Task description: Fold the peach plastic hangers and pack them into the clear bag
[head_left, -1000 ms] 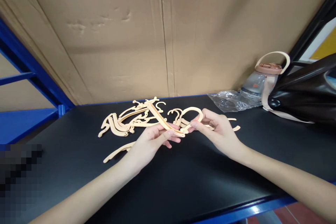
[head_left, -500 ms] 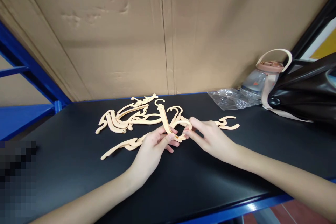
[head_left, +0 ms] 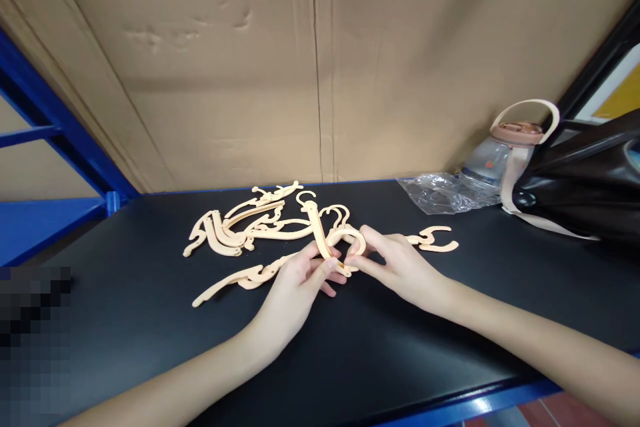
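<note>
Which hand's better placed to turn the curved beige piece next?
Probably the right hand: it pinches the curved beige piece itself. The left hand is taken up gripping the long beige piece.

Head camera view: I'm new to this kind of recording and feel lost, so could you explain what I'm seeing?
There is no machine here, just a person's two bare hands. The camera sits on their head, looking forward and down. The left hand holds a cream strip; the right hand pinches a curved cream piece, which appears to meet the strip near its lower end. More cream pieces, resembling clothes-hanger parts, lie on the black table. To the right are crumpled clear plastic and a bottle. Cardboard stands behind.
</note>
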`<state>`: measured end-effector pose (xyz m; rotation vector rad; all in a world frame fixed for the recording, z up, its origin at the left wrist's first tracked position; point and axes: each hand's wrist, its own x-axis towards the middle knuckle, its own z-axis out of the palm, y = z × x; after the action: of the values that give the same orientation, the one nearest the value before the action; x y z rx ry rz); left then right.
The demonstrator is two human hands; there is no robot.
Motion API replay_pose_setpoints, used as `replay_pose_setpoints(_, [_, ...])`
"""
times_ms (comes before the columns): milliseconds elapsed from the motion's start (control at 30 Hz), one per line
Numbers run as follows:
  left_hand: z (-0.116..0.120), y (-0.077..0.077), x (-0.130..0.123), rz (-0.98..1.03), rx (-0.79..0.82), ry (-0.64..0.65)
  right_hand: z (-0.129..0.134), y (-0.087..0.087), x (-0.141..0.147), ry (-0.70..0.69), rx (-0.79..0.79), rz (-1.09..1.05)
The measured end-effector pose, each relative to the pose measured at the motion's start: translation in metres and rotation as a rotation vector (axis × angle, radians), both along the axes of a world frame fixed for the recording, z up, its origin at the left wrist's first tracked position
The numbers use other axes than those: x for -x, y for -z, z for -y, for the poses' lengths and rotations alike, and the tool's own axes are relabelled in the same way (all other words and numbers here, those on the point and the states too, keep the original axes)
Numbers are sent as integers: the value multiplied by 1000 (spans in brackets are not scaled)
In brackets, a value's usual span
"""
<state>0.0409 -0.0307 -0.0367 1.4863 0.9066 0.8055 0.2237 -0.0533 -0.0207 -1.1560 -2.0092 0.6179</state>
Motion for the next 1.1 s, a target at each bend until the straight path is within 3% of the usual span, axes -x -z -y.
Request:
replay_pose_setpoints(200, [0,-6,0,54,76,-83,-3,2,3,-13,-14,-119])
replay_pose_setpoints(433, [-2,-14,0,90,187,-138,-5,4,3,-53,240,-410])
replay_pose_setpoints(667, [0,-17,0,89,200,-115,-3,5,3,-83,242,-391])
replay_pose_setpoints(933, [-1,-15,-1,49,88,16,-6,9,2,-76,294,-411])
replay_pose_setpoints(1100, [1,-14,0,12,86,-11,-7,10,1,-94,330,-418])
